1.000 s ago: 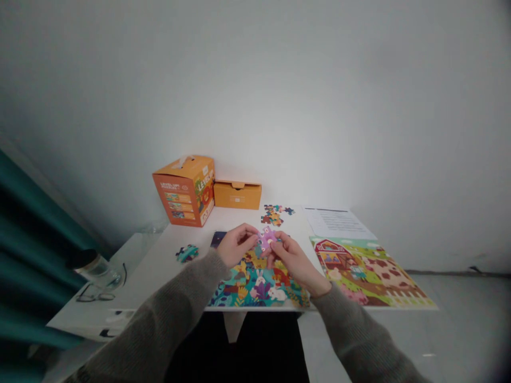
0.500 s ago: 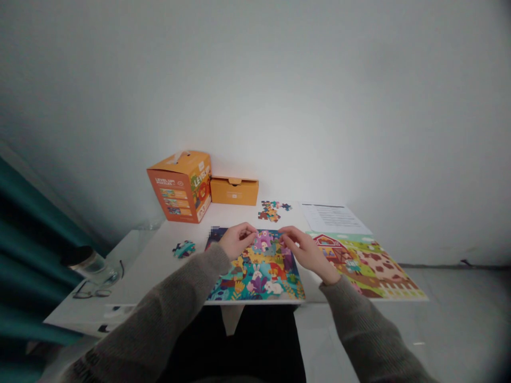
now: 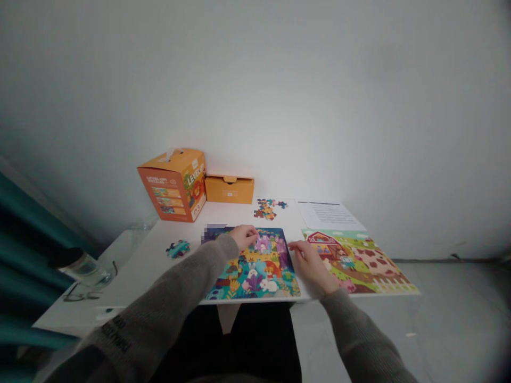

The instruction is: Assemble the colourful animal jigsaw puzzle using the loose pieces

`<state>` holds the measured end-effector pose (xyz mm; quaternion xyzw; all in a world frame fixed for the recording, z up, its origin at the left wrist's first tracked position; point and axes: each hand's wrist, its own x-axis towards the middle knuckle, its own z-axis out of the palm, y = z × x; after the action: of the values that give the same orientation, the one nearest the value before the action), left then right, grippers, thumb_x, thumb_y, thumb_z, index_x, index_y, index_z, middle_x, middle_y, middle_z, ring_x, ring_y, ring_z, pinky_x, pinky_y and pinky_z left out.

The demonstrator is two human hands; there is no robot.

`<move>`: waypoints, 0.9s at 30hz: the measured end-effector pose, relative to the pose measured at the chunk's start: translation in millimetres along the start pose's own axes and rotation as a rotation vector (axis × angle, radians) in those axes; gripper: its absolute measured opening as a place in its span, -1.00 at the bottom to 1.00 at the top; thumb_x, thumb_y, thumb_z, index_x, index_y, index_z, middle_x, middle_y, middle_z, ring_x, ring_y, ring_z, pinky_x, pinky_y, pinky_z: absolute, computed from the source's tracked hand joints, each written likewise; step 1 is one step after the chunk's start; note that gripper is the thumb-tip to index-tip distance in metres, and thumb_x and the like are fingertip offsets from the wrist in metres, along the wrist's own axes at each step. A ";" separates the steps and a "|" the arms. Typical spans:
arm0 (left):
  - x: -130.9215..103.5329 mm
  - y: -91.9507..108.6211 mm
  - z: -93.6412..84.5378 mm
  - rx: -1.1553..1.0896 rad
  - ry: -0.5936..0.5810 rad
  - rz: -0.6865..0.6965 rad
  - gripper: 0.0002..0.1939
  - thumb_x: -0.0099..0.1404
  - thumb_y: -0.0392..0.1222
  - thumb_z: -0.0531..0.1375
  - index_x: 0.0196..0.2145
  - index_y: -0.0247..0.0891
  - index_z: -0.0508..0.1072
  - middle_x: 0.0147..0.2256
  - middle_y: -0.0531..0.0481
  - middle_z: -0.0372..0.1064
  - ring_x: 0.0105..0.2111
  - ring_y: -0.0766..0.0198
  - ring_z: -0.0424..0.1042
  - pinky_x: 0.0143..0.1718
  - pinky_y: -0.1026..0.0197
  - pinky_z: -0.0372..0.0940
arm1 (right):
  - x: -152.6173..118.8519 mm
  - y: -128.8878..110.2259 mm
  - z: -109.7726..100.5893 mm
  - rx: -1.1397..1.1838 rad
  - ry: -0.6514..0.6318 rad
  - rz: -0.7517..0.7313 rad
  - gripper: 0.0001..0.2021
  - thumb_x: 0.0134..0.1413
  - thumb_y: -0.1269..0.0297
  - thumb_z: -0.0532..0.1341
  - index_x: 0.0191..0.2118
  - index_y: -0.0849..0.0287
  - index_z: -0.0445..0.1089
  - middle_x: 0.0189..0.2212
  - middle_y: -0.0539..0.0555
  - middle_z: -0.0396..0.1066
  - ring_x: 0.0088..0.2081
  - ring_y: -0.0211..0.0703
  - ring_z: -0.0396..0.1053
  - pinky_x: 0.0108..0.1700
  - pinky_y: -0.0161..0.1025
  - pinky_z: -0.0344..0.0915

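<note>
A colourful jigsaw puzzle (image 3: 255,271) with rabbits and a red-hooded figure lies flat at the table's front edge. Over its upper part is my left hand (image 3: 242,236), fingers curled together by the purple section; whether a piece is between the fingertips is hidden. My right hand (image 3: 311,263) rests just off the puzzle's right edge, its index finger stretched toward that edge and nothing visible in it. Loose jigsaw pieces (image 3: 265,213) lie behind the puzzle. A small cluster of teal pieces (image 3: 178,249) is to its left.
An orange puzzle box (image 3: 171,186) and a low yellow-orange box (image 3: 230,190) stand at the back left. On the right are a farm puzzle (image 3: 367,263) and a printed sheet (image 3: 329,214). A dark-lidded glass jar (image 3: 85,266) and eyeglasses (image 3: 82,292) occupy the far left.
My right hand has drawn back from the purple section to the right, off the puzzle. My left hand stays over the upper part. The view has shifted slightly.
</note>
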<state>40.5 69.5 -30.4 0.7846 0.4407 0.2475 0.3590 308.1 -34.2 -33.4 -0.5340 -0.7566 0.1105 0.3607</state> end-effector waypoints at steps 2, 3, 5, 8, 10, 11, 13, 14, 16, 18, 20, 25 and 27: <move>6.9 1.9 5.4 0.044 -0.024 -0.012 -0.86 0.28 -0.25 0.13 -0.30 -0.28 0.50 -0.52 0.05 0.50 -0.50 0.30 0.48 -0.45 0.32 0.30 | -4.0 -2.1 4.4 -0.036 -0.008 -0.049 -0.73 0.29 0.42 0.00 -0.13 0.16 0.45 -0.20 0.14 0.46 -0.10 -0.03 0.34 0.00 -0.07 0.27; 10.1 3.5 8.5 0.059 -0.031 -0.016 -0.86 0.28 -0.26 0.13 -0.31 -0.28 0.51 -0.53 0.06 0.50 -0.51 0.30 0.48 -0.45 0.32 0.30 | -5.2 -3.8 6.7 -0.051 -0.016 -0.067 -0.73 0.29 0.43 0.00 -0.13 0.15 0.45 -0.19 0.13 0.44 -0.09 -0.03 0.33 0.01 -0.07 0.27; 15.8 7.7 14.9 0.102 -0.041 -0.028 -0.85 0.28 -0.28 0.13 -0.31 -0.27 0.52 -0.53 0.07 0.50 -0.51 0.31 0.48 -0.44 0.33 0.30 | -6.6 -7.3 11.3 -0.087 -0.036 -0.085 -0.73 0.30 0.43 0.01 -0.11 0.13 0.44 -0.18 0.13 0.43 -0.08 -0.02 0.31 0.00 -0.06 0.26; 23.5 15.6 22.9 0.176 -0.045 -0.043 -0.84 0.28 -0.28 0.13 -0.30 -0.26 0.53 -0.51 0.07 0.52 -0.49 0.32 0.49 -0.41 0.33 0.30 | -8.1 -11.3 16.4 -0.170 -0.067 -0.091 -0.75 0.30 0.43 0.03 -0.08 0.13 0.44 -0.14 0.14 0.40 -0.09 -0.02 0.30 -0.02 -0.07 0.26; 27.6 21.5 26.3 0.231 -0.048 -0.044 -0.84 0.29 -0.26 0.13 -0.29 -0.25 0.53 -0.50 0.06 0.52 -0.48 0.30 0.49 -0.39 0.31 0.31 | -9.1 -13.6 17.6 -0.226 -0.079 -0.090 -0.75 0.30 0.42 0.04 -0.06 0.13 0.43 -0.12 0.15 0.38 -0.09 -0.02 0.30 -0.02 -0.07 0.25; 29.0 24.5 27.4 0.261 -0.047 -0.041 -0.84 0.29 -0.25 0.14 -0.30 -0.25 0.54 -0.49 0.05 0.52 -0.46 0.29 0.49 -0.37 0.30 0.31 | -9.6 -14.7 17.5 -0.246 -0.083 -0.089 -0.76 0.31 0.42 0.04 -0.05 0.13 0.42 -0.12 0.16 0.38 -0.09 -0.02 0.30 -0.03 -0.07 0.25; 29.9 30.1 28.4 0.328 -0.040 -0.030 -0.84 0.29 -0.24 0.14 -0.34 -0.24 0.53 -0.46 0.01 0.51 -0.41 0.24 0.49 -0.31 0.26 0.32 | -10.2 -16.8 16.7 -0.273 -0.091 -0.087 -0.76 0.31 0.42 0.05 -0.05 0.13 0.41 -0.11 0.16 0.38 -0.08 -0.02 0.30 -0.02 -0.07 0.24; 29.2 32.6 28.5 0.361 -0.031 -0.023 -0.84 0.29 -0.24 0.14 -0.35 -0.24 0.53 -0.44 -0.01 0.51 -0.37 0.21 0.50 -0.27 0.23 0.33 | -10.3 -17.5 16.1 -0.279 -0.096 -0.087 -0.77 0.31 0.42 0.05 -0.05 0.12 0.41 -0.11 0.15 0.38 -0.08 -0.02 0.30 -0.02 -0.07 0.24; 25.5 36.4 28.2 0.418 -0.015 -0.003 -0.84 0.30 -0.22 0.14 -0.32 -0.24 0.52 -0.40 -0.05 0.49 -0.29 0.16 0.49 -0.18 0.18 0.33 | -10.4 -18.3 15.2 -0.284 -0.104 -0.089 -0.77 0.30 0.43 0.07 -0.04 0.12 0.40 -0.10 0.15 0.37 -0.07 -0.01 0.29 -0.01 -0.07 0.24; 19.2 38.3 27.7 0.451 -0.006 0.026 -0.83 0.31 -0.19 0.14 -0.21 -0.23 0.51 -0.32 -0.08 0.48 -0.21 0.12 0.48 -0.09 0.14 0.32 | -10.5 -18.2 15.0 -0.288 -0.104 -0.091 -0.77 0.30 0.43 0.07 -0.03 0.12 0.40 -0.09 0.15 0.37 -0.06 -0.01 0.29 0.00 -0.07 0.24; 11.7 38.2 27.3 0.482 0.000 0.109 -0.75 0.29 -0.13 0.17 -0.10 -0.22 0.48 -0.20 -0.10 0.45 -0.13 0.09 0.45 -0.02 0.11 0.31 | -10.7 -17.8 15.2 -0.294 -0.101 -0.092 -0.77 0.30 0.43 0.07 -0.03 0.11 0.40 -0.09 0.15 0.37 -0.06 0.00 0.29 0.00 -0.06 0.24; -1.4 33.2 27.1 0.544 -0.058 0.355 -0.65 0.25 -0.12 0.23 -0.02 -0.23 0.45 -0.06 -0.13 0.34 -0.01 0.05 0.35 0.09 0.08 0.28 | -11.1 -16.7 16.0 -0.324 -0.102 -0.106 -0.75 0.29 0.42 0.08 0.01 0.10 0.39 -0.08 0.17 0.38 -0.06 0.02 0.30 -0.01 -0.05 0.25; -2.4 31.2 27.7 0.552 -0.071 0.360 -0.69 0.26 -0.16 0.22 -0.04 -0.23 0.46 -0.09 -0.13 0.34 -0.02 0.05 0.34 0.08 0.06 0.29 | -10.9 -16.6 15.8 -0.339 -0.110 -0.113 -0.71 0.29 0.41 0.08 0.07 0.09 0.37 -0.07 0.17 0.38 -0.05 0.02 0.30 -0.01 -0.04 0.25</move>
<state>74.8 46.8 -23.3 0.9258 0.3326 0.1504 0.0985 287.3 -47.2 -40.2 -0.5368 -0.8118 -0.0100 0.2295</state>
